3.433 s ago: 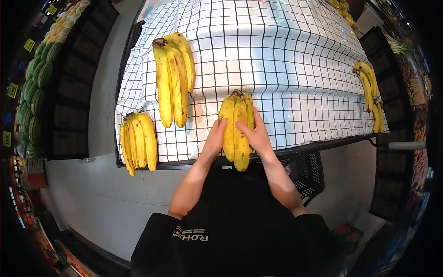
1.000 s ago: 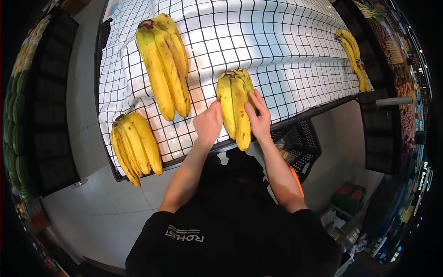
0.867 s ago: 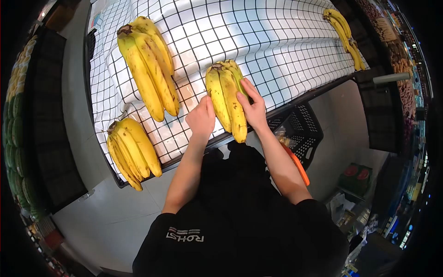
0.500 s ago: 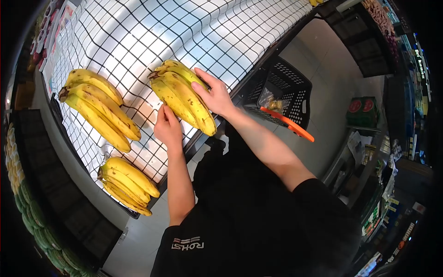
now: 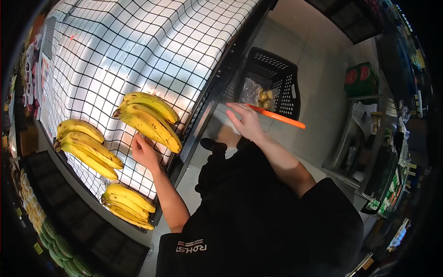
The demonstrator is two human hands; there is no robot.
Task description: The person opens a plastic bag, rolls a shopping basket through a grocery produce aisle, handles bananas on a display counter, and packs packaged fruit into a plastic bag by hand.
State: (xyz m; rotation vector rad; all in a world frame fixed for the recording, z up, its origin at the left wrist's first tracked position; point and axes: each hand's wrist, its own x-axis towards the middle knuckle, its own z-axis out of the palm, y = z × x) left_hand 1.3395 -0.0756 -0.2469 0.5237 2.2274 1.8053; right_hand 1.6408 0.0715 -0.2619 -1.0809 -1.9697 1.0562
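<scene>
Our left grip (image 5: 145,151) sits curled together at the bananas' (image 5: 150,121) six o'clock, right hand (image 5: 247,123) open; they'd likely bruise, so cradle near their ten-o'clock stem (image 5: 116,112).

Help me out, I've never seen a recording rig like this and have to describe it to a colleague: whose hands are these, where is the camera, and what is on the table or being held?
There is no robot here, just a person's two bare hands. The camera sits on their head and looks forward and down, so their black shirt shows too.

A white cloth with black checks covers the table. On it lie three bunches of bananas: one by the left hand, a second bunch and a third bunch near the table's corner.

The left hand is half curled at the first bunch; I can't tell if it touches. The right hand is open, near the orange handle by a black basket on the floor.
</scene>
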